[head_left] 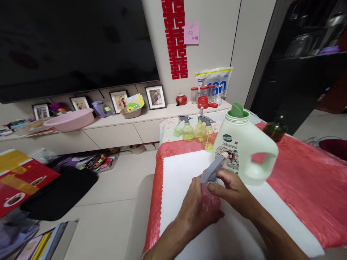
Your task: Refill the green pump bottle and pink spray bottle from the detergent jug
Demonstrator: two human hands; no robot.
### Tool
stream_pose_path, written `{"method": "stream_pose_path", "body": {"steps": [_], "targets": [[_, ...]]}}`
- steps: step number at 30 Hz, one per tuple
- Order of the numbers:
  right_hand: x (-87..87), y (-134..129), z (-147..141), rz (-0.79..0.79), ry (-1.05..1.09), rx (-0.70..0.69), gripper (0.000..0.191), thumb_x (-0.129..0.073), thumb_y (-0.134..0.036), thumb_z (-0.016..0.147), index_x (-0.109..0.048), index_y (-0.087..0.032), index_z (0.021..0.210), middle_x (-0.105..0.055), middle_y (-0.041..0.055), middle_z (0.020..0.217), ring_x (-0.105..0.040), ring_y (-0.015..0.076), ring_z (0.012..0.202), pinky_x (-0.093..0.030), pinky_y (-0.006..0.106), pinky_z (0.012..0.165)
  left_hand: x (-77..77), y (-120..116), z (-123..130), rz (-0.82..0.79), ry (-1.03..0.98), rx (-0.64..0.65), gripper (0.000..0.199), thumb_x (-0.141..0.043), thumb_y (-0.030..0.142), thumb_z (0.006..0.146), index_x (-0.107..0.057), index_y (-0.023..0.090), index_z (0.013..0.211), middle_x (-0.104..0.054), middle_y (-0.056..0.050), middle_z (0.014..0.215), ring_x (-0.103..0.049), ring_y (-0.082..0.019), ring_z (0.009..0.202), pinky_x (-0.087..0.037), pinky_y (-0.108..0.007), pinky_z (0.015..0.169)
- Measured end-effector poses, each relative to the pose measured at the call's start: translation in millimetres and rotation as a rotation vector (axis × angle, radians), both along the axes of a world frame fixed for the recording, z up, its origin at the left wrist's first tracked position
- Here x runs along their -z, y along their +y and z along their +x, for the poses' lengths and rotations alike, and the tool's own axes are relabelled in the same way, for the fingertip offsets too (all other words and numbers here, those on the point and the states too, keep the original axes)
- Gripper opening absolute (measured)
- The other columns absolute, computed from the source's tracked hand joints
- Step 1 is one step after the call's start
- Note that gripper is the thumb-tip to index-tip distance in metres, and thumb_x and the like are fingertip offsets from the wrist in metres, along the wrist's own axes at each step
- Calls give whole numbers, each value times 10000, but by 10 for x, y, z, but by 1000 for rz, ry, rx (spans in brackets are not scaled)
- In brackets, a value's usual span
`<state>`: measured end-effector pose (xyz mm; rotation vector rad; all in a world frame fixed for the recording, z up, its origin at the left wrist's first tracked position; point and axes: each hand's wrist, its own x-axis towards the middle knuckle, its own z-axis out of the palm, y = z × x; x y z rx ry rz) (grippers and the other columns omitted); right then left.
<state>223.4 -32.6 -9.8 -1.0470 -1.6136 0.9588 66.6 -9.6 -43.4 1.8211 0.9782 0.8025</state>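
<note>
A small pink spray bottle (209, 199) with a grey trigger head (213, 171) is held over the white mat (177, 173). My left hand (191, 207) wraps around its body from the left. The fingers of my right hand (231, 187) close on the neck, just under the trigger head. Right behind the hands stands a large pale green jug (244, 144) with a handle and a darker green spout in its uncapped mouth. Several yellowish spray bottles (188, 130) with grey triggers are grouped beyond the mat, left of the jug.
Red cloth (295, 173) covers the table around the mat. A dark green bottle (275, 128) stands behind the jug. Along the wall runs a low cabinet (114, 131) bearing a pink basin (71, 120), photo frames and red-lidded jars. Boxes and bags lie on the floor at left.
</note>
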Motion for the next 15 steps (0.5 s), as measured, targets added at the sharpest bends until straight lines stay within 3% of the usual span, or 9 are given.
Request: {"method": "stream_pose_path", "body": {"steps": [7,15], "targets": [[0,-2,9,64,-66,-14,449,-599,-555,1009,-652,-121,903,-593,33,953,-558,143,920,-403,210,841,94,21,28,36,-62,49,767,-820,118,516,-595,278,1232,-633,-68,1205,-572,-365,1135,-528,-520,965],[72,10,-9,183,-88,0,367,-576,-488,1042,-677,-142,973,-588,6,944,-532,102,870,-380,181,802,-73,-81,-207,-170,-118,39,871,-853,132,563,-486,259,1343,-571,-103,1311,-562,-339,1195,-509,-481,983]]}}
